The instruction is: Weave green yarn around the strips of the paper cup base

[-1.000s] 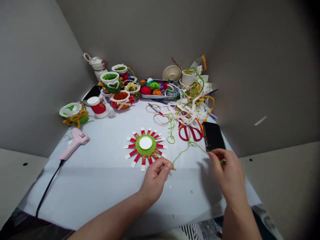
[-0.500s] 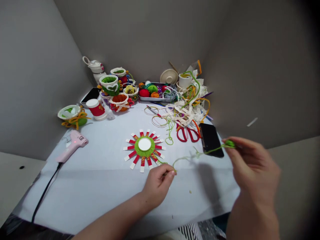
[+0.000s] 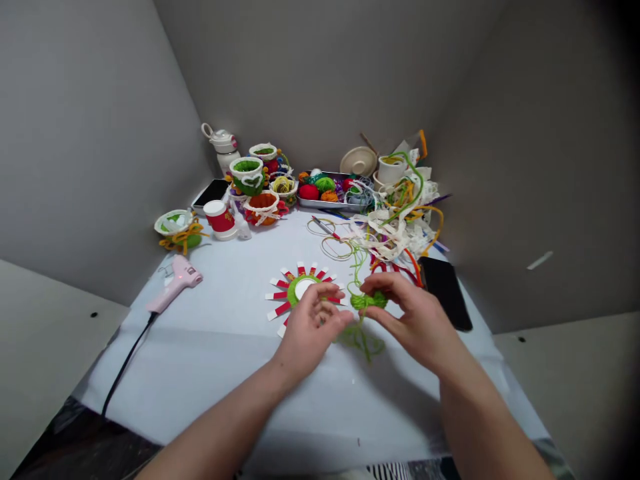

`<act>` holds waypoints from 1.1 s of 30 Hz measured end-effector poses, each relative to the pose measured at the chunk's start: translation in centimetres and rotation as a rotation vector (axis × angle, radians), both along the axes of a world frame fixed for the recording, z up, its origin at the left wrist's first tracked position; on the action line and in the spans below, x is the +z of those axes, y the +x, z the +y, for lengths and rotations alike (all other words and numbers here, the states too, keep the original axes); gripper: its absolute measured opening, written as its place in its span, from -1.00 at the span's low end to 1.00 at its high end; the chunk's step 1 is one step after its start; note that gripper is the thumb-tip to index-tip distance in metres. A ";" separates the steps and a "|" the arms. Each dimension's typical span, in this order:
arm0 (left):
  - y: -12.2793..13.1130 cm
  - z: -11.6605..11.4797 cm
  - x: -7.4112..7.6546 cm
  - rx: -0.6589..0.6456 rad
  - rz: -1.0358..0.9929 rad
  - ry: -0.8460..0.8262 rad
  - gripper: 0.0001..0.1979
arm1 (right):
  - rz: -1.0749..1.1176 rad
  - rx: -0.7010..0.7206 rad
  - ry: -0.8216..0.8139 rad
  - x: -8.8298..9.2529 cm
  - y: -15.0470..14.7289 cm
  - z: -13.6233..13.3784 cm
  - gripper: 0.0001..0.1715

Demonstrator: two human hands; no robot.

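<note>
A small bundle of green yarn (image 3: 369, 301) is pinched between the thumb and fingers of my right hand (image 3: 413, 320), above the table. Loose green strands hang below it, blurred. My left hand (image 3: 315, 327) is just left of the bundle, its fingers curved and apart, with nothing gripped in them. Beneath and behind that hand lies a paper cup cut into strips (image 3: 281, 295), spread out flat like a sun. Its red and white strips surround a ring of green yarn and a white round base; the left hand hides the lower right part.
A pink glue gun (image 3: 175, 283) with a black cord lies at left. Yarn-covered cups (image 3: 247, 177), a red-and-white paper cup (image 3: 220, 220) and a tray of yarn balls (image 3: 333, 203) stand behind. Lace scraps (image 3: 395, 230), partly hidden red scissors (image 3: 379, 262) and a black phone (image 3: 447, 293) lie at right.
My right hand has moved left with the yarn bundle, close to my left hand. The left hand has opened, letting go of the strand, and moved slightly up. The view has shifted.
</note>
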State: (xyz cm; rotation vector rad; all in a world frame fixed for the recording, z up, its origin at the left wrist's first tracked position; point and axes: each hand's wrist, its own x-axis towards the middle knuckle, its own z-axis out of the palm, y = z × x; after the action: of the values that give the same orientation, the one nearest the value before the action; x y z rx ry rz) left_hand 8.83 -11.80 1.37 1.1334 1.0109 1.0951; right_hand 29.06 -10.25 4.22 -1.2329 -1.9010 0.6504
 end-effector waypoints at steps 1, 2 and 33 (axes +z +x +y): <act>0.2 0.1 -0.1 -0.063 -0.054 -0.074 -0.43 | -0.043 0.009 0.030 -0.2 -0.3 -0.3 -0.78; 0.3 0.1 -0.2 -0.128 -0.091 -0.142 -0.36 | -0.070 0.023 0.057 -0.4 -0.6 -0.5 -0.83; -4.1 -2.9 1.5 -0.364 0.410 0.081 -0.63 | 0.368 -0.156 -0.216 1.7 6.0 2.3 -0.69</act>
State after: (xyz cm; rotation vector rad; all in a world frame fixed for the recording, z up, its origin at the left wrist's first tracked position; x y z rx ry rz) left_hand 4.76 -14.68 2.84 1.5785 1.0229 0.6284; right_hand 35.10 -7.99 5.92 -1.2780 -1.4455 0.9452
